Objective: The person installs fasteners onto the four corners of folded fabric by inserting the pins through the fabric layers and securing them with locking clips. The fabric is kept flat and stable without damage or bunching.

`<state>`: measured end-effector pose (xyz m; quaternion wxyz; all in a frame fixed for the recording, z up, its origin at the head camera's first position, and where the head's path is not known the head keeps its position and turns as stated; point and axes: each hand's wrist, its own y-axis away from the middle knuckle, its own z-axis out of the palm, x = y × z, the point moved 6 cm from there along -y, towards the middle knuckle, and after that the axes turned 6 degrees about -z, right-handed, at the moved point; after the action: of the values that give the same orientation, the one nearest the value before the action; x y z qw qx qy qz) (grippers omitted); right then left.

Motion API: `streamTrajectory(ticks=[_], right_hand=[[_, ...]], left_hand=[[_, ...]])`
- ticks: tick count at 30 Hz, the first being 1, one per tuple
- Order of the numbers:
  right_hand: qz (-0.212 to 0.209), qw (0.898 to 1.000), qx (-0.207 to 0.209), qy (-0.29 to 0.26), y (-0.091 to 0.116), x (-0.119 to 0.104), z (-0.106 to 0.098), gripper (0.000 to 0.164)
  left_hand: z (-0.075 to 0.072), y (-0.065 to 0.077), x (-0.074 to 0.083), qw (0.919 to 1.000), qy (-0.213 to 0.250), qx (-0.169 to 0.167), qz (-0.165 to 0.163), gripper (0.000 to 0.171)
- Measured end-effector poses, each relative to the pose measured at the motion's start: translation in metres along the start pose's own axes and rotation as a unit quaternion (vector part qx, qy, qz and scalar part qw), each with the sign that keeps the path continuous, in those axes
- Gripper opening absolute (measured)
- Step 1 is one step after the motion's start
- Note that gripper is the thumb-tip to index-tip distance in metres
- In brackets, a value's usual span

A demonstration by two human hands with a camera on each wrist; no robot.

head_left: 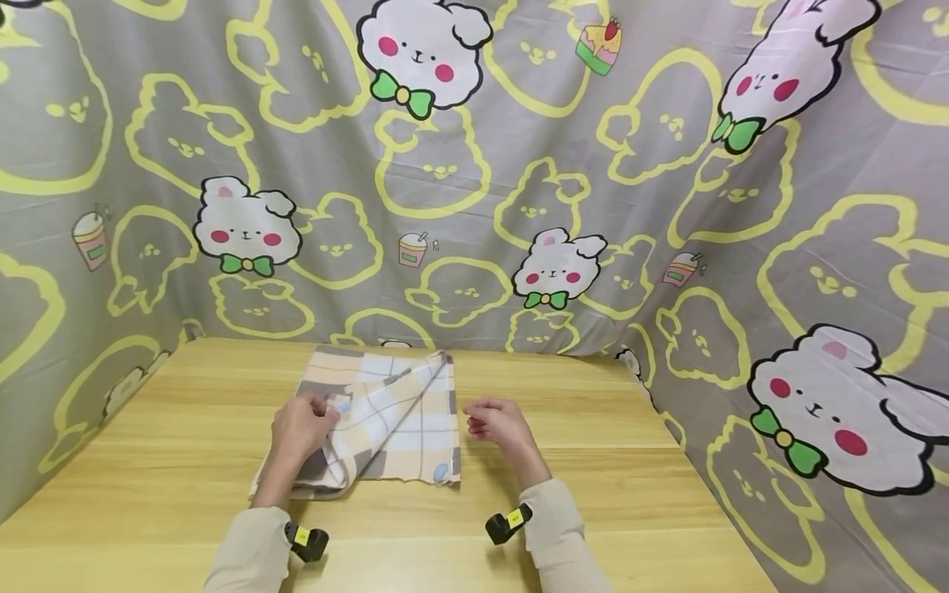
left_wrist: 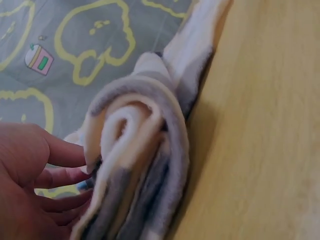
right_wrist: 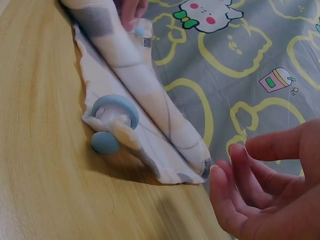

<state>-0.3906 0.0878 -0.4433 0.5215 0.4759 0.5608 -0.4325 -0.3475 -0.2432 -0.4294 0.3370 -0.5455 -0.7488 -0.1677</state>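
A plaid fleece cloth (head_left: 437, 420) in cream, grey and white lies on the table, one part folded over diagonally. My left hand (head_left: 302, 428) pinches the edge of the folded flap, beside a light blue round piece (head_left: 343, 407). In the left wrist view, the cloth (left_wrist: 172, 115) curls into thick rolled layers beside the fingers. A light blue ring and knob (right_wrist: 105, 143) sit on the near right corner of the cloth. My right hand (head_left: 500, 422) hovers to the right of the cloth, fingers loosely bent and holding nothing.
The wooden table (head_left: 615, 494) runs back to a grey curtain (head_left: 460, 321) printed with cartoon rabbits, which also rises along both sides. Black devices with yellow labels are worn at the left wrist (head_left: 307, 541) and right wrist (head_left: 508, 524).
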Motion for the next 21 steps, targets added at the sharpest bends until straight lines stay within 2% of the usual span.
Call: streamTrajectory(ticks=[9,13,21], right_hand=[[0.003,1.0,-0.002,0.002,0.001,0.0006,0.0009,0.027],[0.005,1.0,-0.002,0.0,0.0002,0.0014,0.0006,0.026],[0.008,1.0,-0.004,-0.011,0.0006,0.0027,0.0014,0.026]], left_hand=[[0.0016,-0.0024,-0.011,0.997,-0.001,-0.07,-0.034,0.023],[0.0018,-0.0022,-0.0088,0.9959,0.011,-0.074,-0.051,0.026],[-0.0002,-0.0034,-0.0065,0.9947,0.047,-0.073,-0.055,0.025]])
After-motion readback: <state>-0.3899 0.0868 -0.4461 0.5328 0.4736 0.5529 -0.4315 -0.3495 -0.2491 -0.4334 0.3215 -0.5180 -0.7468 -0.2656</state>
